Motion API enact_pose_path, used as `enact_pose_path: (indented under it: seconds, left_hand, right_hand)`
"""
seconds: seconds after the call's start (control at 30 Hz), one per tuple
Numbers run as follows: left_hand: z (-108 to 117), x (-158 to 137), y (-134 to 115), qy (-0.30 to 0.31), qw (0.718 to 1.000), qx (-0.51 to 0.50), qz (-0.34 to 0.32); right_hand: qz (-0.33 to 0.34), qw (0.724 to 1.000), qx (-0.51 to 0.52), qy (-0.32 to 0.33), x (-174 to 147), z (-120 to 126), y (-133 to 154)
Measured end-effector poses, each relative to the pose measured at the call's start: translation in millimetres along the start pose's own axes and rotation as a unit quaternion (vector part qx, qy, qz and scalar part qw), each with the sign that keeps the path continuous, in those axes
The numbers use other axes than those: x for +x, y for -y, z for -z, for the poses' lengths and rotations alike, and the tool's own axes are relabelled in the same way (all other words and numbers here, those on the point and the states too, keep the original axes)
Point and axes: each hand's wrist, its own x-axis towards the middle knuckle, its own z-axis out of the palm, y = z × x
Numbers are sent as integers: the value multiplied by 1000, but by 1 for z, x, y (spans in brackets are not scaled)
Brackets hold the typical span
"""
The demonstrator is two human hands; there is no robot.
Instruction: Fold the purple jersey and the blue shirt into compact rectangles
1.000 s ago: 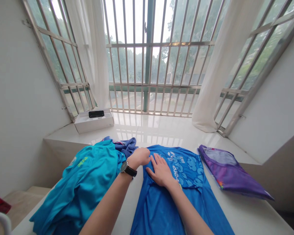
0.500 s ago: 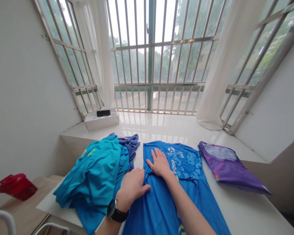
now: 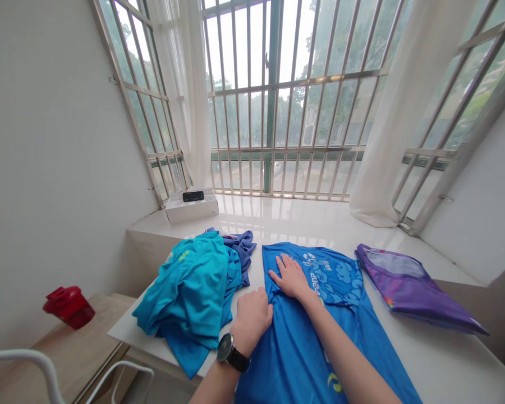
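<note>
A blue T-shirt (image 3: 294,348) with white print and a cloud pattern lies spread on the white table, its upper part folded over. My right hand (image 3: 292,276) rests flat on the folded part, fingers stretched out. At the shirt's left edge, my left hand (image 3: 252,314) is closed, thumb against the fingers, with the cloth edge at its grip; the fingertips are partly hidden. That wrist wears a black watch (image 3: 231,352). Left of it sits a crumpled heap of teal shirts (image 3: 193,286), a violet-blue garment (image 3: 244,247) behind it.
A folded purple garment (image 3: 425,292), seemingly in a plastic bag, lies to the right. On the sill, a white box (image 3: 191,210) bears a black phone-like object (image 3: 193,196). A red container (image 3: 69,307) stands lower left, near a white tubular frame (image 3: 37,359). Barred windows and curtains stand behind.
My left thumb has drawn in, closing the hand at the shirt's edge. My right hand stays flat on the cloth. The whole view has shifted, with things appearing farther right.
</note>
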Motion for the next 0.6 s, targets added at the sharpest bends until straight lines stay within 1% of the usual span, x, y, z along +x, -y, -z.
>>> enact_pose_path:
  seconds: [0.1,0.2,0.4,0.5,0.6]
  left_hand:
    - [1,14,-5,-21,1000,9,-12]
    - [-4,24,-9,-36,999,-2,-8]
    - [-9,31,-7,-54,998,-28,15]
    - [-8,34,-3,-62,995,-72,10]
    - [-8,35,2,-53,991,-125,-4]
  right_hand:
    - [-2,1000,-3,1,-1,1,0]
    - [-2,1000,-6,3,0,0,-1]
    - [1,1000,-12,0,4,-5,-4]
    - [4,1000,-14,-4,4,-5,-4]
    - [4,1000,-14,-3,3,-3,-4]
